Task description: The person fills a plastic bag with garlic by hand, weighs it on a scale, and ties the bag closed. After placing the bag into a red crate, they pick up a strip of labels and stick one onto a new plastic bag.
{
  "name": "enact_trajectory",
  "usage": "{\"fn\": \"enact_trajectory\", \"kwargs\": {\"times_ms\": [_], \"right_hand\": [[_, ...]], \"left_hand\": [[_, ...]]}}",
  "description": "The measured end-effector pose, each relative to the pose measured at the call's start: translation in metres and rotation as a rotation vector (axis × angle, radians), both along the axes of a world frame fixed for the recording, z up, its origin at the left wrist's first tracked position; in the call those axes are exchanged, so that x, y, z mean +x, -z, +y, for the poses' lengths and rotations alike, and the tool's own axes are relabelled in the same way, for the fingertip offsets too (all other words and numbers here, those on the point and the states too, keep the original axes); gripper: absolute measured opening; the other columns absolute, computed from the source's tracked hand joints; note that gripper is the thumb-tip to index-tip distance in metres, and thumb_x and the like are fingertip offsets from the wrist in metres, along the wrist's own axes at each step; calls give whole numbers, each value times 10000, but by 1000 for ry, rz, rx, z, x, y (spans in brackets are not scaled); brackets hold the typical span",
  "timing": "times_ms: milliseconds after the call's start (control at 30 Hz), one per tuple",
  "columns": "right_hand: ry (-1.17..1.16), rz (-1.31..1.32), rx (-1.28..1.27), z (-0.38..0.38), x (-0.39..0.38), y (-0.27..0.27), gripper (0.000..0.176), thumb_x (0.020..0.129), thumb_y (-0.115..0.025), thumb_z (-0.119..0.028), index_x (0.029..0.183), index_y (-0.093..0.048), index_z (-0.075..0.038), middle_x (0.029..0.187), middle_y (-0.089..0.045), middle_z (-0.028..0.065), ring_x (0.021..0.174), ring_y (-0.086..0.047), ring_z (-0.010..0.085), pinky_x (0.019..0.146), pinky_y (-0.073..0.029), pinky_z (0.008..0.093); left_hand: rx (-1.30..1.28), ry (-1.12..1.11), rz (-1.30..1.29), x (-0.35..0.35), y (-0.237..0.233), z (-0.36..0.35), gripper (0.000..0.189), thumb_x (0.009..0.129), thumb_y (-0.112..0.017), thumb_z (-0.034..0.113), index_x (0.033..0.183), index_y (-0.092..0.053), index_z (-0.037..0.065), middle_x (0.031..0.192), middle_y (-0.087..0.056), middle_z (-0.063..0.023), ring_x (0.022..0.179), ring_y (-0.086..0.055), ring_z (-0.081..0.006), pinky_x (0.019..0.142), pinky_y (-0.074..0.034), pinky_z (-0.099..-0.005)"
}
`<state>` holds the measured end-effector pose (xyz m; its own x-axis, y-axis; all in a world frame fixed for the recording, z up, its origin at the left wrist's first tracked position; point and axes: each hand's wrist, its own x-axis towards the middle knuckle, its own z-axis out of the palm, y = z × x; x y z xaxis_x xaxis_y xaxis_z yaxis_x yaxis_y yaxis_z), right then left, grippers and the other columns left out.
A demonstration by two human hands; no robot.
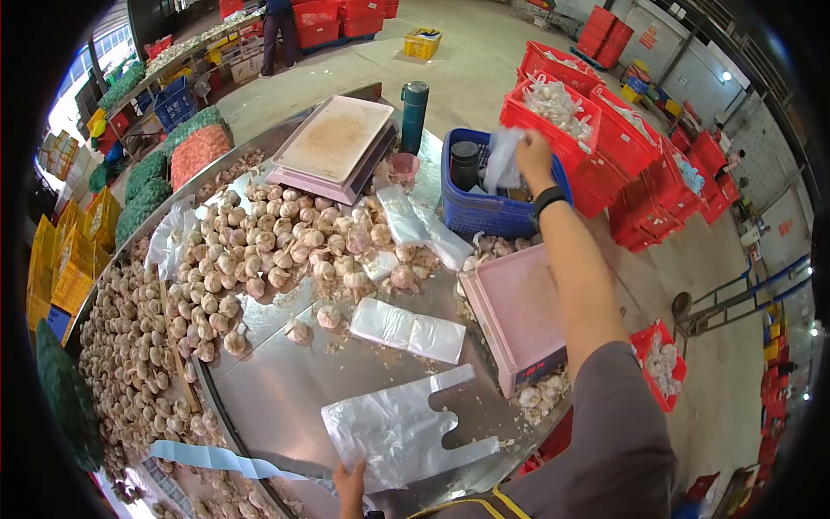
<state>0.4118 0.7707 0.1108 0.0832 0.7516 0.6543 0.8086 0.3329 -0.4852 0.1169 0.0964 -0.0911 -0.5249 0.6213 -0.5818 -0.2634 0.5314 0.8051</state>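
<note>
My right hand is over the blue basket, its fingers closed on a crumpled clear plastic bag. Inside the basket stands a dark lidded container. At the bottom, my left hand pinches the lower left corner of a flat clear plastic bag spread on the metal table. Above that bag lies a folded stack of plastic bags. Garlic bulbs are heaped on the table's upper left. A pink scale stands at the right.
Another scale and a green bottle stand at the table's far side. Red crates are stacked beyond the basket. More garlic fills the left side. A blue strip lies at lower left. A person stands far back.
</note>
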Motion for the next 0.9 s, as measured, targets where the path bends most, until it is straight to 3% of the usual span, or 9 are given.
{"fn": "enact_trajectory", "kwargs": {"times_ms": [167, 233, 367, 433, 533, 600, 700, 767, 900], "right_hand": [[-191, 76, 44, -123, -4, -102, 205, 823, -579, -224, 818, -603, -21, 696, -613, 195, 658, -623, 360, 578, -474, 417], [-345, -109, -107, -189, -21, -88, 165, 800, -615, -209, 826, -618, -46, 692, -622, 163, 651, -630, 333, 568, -471, 409], [-765, -550, -541, -322, -71, -26, 189, 772, -624, -275, 829, -637, -95, 718, -642, 134, 670, -635, 333, 605, -488, 471], [-897, -621, -572, -376, -95, -11, 209, 803, -622, -306, 796, -598, -98, 705, -631, 130, 662, -627, 342, 592, -482, 450], [-919, -500, -566, -430, -124, 6, 211, 806, -627, -299, 811, -597, -90, 696, -629, 136, 656, -626, 348, 575, -477, 443], [-934, -478, -609, -454, -135, -1, 201, 808, -626, -287, 812, -597, -89, 701, -631, 133, 663, -629, 343, 579, -478, 444], [-929, -430, -618, -467, -131, -9, 133, 788, -642, -218, 859, -620, -107, 730, -642, 109, 684, -639, 313, 590, -485, 424], [-944, -470, -630, -468, -115, -13, 116, 772, -643, -167, 876, -636, -116, 768, -649, 96, 703, -644, 294, 602, -492, 403], [-984, -623, -667, -459, -85, -28, 125, 743, -657, -112, 867, -652, -96, 829, -650, 88, 723, -643, 264, 629, -506, 349]], "left_hand": [[-294, 227, 239, -19, -39, 1, 495, 787, -692, 107, 1218, -517, -62, 1063, -635, -168, 945, -616, -227, 819, -479, -350], [-219, 367, 870, -18, -66, 6, 605, 763, -686, 97, 1304, -439, -15, 1120, -595, -157, 1005, -575, -212, 834, -467, -322], [134, 331, 564, -5, -128, 50, 748, 744, -706, 85, 1398, -344, 41, 1268, -509, -162, 1136, -513, -257, 890, -451, -378], [238, 372, 180, 23, -153, 72, 913, 717, -764, 112, 1462, -236, 89, 1342, -454, -162, 1196, -472, -293, 923, -436, -439], [297, 475, 175, 57, -153, 91, 1041, 717, -804, 210, 1489, -116, 96, 1432, -350, -193, 1277, -405, -330, 970, -408, -485], [466, 306, 449, 67, -122, 95, 780, 740, -760, 174, 1401, -361, 63, 1276, -520, -226, 1165, -529, -325, 917, -458, -399], [173, 387, 512, 52, -99, 82, 431, 744, -691, 85, 1164, -599, 54, 1046, -641, -209, 977, -624, -338, 820, -491, -373], [323, 293, 595, 36, -98, 74, 238, 736, -625, 16, 968, -671, 43, 909, -664, -182, 850, -638, -363, 748, -500, -385], [372, 398, 399, 7, -126, 63, 232, 745, -598, -19, 961, -667, 27, 898, -667, -173, 849, -654, -312, 729, -504, -351]]}}
